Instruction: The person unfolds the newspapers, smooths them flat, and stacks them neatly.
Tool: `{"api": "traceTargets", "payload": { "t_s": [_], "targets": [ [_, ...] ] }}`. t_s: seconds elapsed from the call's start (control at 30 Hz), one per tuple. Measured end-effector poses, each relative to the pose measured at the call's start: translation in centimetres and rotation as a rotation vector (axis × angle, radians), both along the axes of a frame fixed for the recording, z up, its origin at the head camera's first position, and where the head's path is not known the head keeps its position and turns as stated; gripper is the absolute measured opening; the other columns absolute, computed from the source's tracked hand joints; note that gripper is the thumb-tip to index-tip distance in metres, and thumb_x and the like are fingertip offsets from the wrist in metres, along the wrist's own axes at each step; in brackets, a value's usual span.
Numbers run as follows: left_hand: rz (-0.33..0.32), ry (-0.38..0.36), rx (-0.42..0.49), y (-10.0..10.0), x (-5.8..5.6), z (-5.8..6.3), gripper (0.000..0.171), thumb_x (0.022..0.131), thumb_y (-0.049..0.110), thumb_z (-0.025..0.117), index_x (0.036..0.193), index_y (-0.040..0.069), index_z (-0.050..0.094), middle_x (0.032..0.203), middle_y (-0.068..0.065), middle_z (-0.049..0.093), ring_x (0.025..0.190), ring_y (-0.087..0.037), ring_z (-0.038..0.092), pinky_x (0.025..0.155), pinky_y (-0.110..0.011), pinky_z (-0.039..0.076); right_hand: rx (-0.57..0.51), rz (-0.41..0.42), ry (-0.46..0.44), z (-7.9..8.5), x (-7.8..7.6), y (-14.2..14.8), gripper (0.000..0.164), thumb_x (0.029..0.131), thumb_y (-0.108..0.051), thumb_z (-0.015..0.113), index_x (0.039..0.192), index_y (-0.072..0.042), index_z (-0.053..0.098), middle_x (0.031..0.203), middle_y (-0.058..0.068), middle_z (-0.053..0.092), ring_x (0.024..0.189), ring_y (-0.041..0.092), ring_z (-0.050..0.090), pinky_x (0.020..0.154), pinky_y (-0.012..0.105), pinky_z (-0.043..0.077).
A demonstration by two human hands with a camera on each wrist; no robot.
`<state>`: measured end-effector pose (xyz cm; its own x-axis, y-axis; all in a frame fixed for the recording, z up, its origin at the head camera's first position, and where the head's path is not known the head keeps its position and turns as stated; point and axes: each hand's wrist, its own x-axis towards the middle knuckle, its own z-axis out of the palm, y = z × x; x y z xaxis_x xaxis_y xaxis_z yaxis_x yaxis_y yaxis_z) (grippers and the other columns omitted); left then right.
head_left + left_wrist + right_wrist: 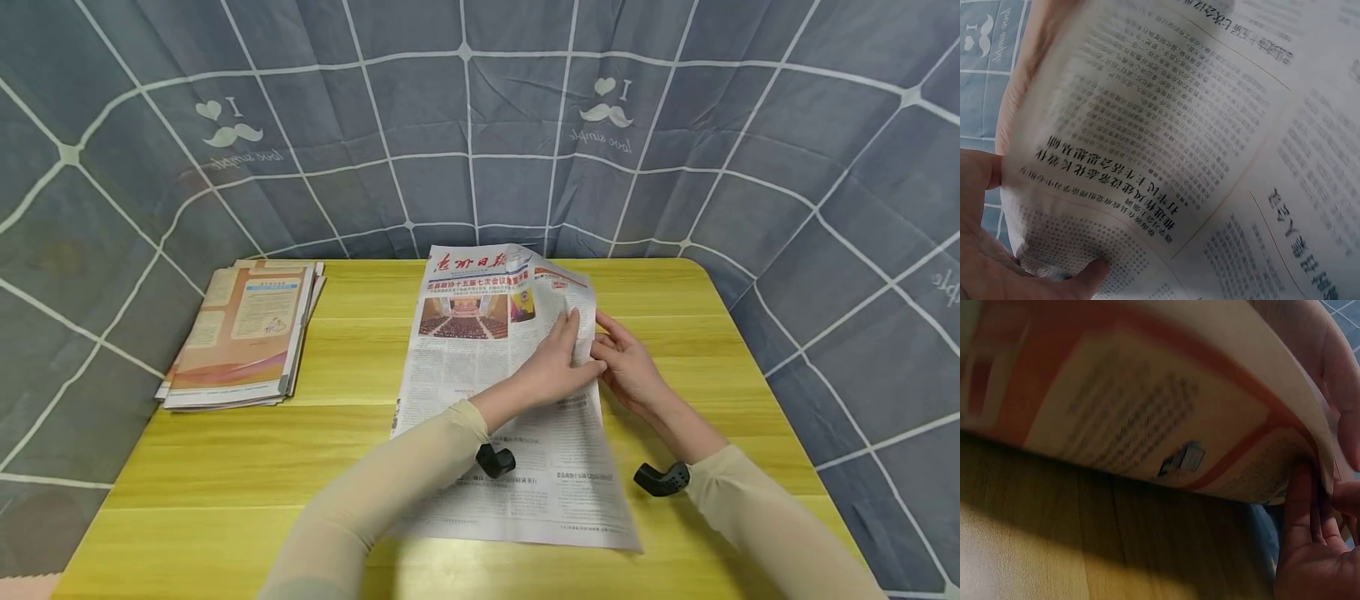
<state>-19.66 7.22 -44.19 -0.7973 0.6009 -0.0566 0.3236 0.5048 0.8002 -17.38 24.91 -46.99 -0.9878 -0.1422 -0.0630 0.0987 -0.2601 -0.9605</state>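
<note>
A printed newspaper (465, 392) lies lengthwise on the yellow wooden table, its right side lifted and bowed. My left hand (551, 362) rests on the top face near the right edge, fingers fairly straight and thumb pointing right. In the left wrist view, that thumb (1091, 278) touches the printed sheet. My right hand (630, 375) is at the newspaper's right edge, close to the left thumb. The right wrist view shows right-hand fingers (1300, 503) under the raised edge, pinching it; the orange-and-cream underside curves above the table.
A stack of folded newspapers (240, 333) sits at the table's left. Behind and on both sides hangs a grey cloth (510, 108) with white grid lines. Table surface (352, 333) shows between stack and newspaper.
</note>
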Motion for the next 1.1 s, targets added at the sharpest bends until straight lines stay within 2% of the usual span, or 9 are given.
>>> {"api": "traceTargets", "payload": {
  "t_s": [0.1,0.2,0.37,0.5,0.6,0.7,0.83,0.97,1.1],
  "targets": [
    [0.004,0.002,-0.007,0.1,0.0,0.0,0.093,0.096,0.035,0.058,0.166,0.012,0.001,0.171,-0.014,-0.004,0.154,-0.031,0.012,0.121,-0.042,0.025,-0.001,0.014,0.012,0.0,-0.1,-0.2,0.066,0.107,-0.004,0.053,0.164,-0.010,0.022,0.117,0.002,0.066,0.101,0.012,0.065,0.081,0.024,0.056],
    [0.003,0.008,-0.028,0.1,0.2,0.2,0.089,0.095,0.028,0.053,0.165,0.009,0.001,0.170,-0.016,-0.003,0.154,-0.029,0.012,0.121,-0.038,0.024,-0.003,0.021,0.034,-0.2,-0.2,-0.3,0.065,0.106,0.000,0.052,0.164,-0.006,0.023,0.113,0.001,0.069,0.101,0.011,0.066,0.083,0.024,0.056],
    [-0.004,0.061,-0.104,0.3,0.5,0.6,0.071,0.105,0.021,0.039,0.164,0.004,0.004,0.169,-0.021,0.002,0.154,-0.029,0.016,0.122,-0.035,0.023,0.018,0.012,0.038,-0.3,-0.4,-0.5,0.064,0.105,0.003,0.051,0.163,-0.005,0.024,0.106,0.000,0.069,0.099,0.008,0.064,0.084,0.021,0.054],
    [-0.006,0.120,-0.183,0.3,0.4,1.1,0.061,0.112,0.021,0.031,0.163,0.000,0.008,0.167,-0.023,0.011,0.152,-0.029,0.024,0.119,-0.036,0.030,0.056,0.004,0.033,-0.4,-0.6,-0.6,0.064,0.105,0.002,0.053,0.163,-0.006,0.025,0.105,0.000,0.069,0.097,0.009,0.064,0.081,0.021,0.055],
    [-0.011,0.142,-0.243,0.1,0.3,1.4,0.058,0.113,0.022,0.028,0.163,-0.001,0.011,0.167,-0.020,0.018,0.149,-0.025,0.031,0.112,-0.034,0.041,0.090,0.004,0.031,-0.5,-0.6,-0.5,0.064,0.105,0.000,0.055,0.163,-0.008,0.027,0.103,0.002,0.069,0.095,0.010,0.066,0.079,0.023,0.056],
    [-0.011,0.151,-0.276,-0.3,0.2,1.8,0.056,0.113,0.020,0.028,0.163,-0.001,0.014,0.164,-0.017,0.029,0.138,-0.022,0.050,0.096,-0.031,0.052,0.117,0.005,0.027,-0.6,-0.6,-0.4,0.064,0.105,-0.002,0.056,0.162,-0.009,0.028,0.102,0.003,0.069,0.095,0.013,0.066,0.078,0.025,0.057],
    [-0.008,0.180,-0.317,-0.8,-0.1,2.3,0.055,0.112,0.017,0.033,0.163,0.001,0.018,0.151,-0.014,0.052,0.111,-0.019,0.068,0.079,-0.030,0.054,0.169,0.006,0.022,-0.4,-0.6,-0.2,0.066,0.105,-0.003,0.057,0.163,-0.008,0.026,0.104,0.002,0.069,0.096,0.012,0.067,0.079,0.025,0.057],
    [-0.018,0.207,-0.346,-1.4,-0.5,2.7,0.056,0.111,0.013,0.038,0.163,0.002,0.020,0.130,-0.015,0.068,0.093,-0.019,0.069,0.071,-0.030,0.051,0.243,0.003,0.014,-0.1,-0.5,0.1,0.067,0.105,-0.004,0.057,0.163,-0.007,0.024,0.108,0.004,0.067,0.097,0.011,0.067,0.081,0.025,0.057],
    [-0.016,0.207,-0.330,-2.2,-0.8,3.4,0.055,0.111,0.013,0.036,0.163,0.004,0.021,0.129,-0.014,0.068,0.088,-0.018,0.068,0.070,-0.031,0.051,0.317,0.002,0.018,0.2,-0.4,0.8,0.068,0.105,-0.005,0.057,0.164,-0.008,0.023,0.111,0.010,0.066,0.097,0.011,0.067,0.083,0.025,0.056]
  ]
}}
